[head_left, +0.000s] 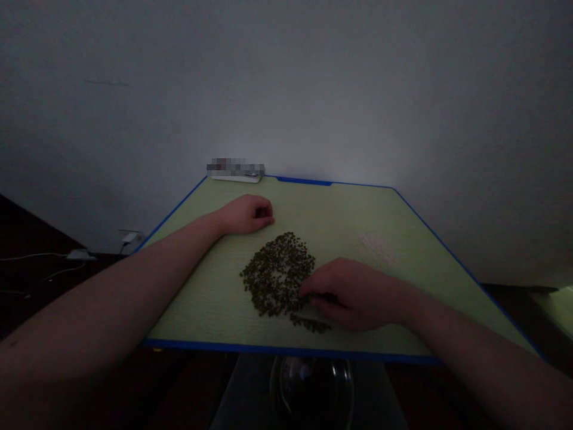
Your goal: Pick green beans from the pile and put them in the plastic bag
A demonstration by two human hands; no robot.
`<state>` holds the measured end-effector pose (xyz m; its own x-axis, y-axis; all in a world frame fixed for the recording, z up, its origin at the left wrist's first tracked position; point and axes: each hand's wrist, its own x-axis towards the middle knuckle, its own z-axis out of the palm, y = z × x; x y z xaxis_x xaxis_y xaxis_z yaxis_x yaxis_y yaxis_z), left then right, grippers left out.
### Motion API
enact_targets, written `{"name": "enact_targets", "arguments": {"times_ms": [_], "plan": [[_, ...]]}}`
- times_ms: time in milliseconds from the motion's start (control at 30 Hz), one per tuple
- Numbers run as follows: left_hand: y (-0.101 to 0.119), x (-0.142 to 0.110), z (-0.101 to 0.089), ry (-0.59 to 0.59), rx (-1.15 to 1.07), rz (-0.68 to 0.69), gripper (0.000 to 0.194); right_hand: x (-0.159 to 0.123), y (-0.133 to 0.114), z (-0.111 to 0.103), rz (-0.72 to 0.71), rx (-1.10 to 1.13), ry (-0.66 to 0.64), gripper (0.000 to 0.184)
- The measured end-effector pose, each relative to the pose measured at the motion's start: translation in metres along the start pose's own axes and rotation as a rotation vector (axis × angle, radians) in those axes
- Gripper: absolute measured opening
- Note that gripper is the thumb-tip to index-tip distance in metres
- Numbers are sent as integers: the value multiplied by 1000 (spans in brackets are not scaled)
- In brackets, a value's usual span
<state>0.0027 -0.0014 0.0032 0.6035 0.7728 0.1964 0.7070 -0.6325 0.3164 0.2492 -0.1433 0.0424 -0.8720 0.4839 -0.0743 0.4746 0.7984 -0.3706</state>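
A spread of small dark green-brown beans or seeds (277, 278) lies on the pale green table (322, 209). At its right edge, my right hand (351, 292) rests low with thumb and fingers drawn together among the beans. Whatever sits between those fingertips is too small and dark to make out. Some beans form a short strip just below that hand. My left hand (246, 214) lies on its side beyond the beans, fingers curled loosely inward, and nothing shows in it. Right of the beans is a thin patch of small pale grains (377, 248).
Blue edging (286, 348) borders the table, which stands against a grey wall (313, 89). A white flat object (237, 178), partly blurred out, sits at the far left corner. Below the near edge is a round glass vessel (313, 391). Cables and a white plug (132, 237) are at left.
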Motion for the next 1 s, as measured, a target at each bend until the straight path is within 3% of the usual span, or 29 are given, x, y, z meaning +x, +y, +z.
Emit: {"name": "enact_targets", "arguments": {"times_ms": [1000], "plan": [[0, 0, 0, -6, -15, -11, 24, 3, -2, 0, -13, -32, 5, 16]]}}
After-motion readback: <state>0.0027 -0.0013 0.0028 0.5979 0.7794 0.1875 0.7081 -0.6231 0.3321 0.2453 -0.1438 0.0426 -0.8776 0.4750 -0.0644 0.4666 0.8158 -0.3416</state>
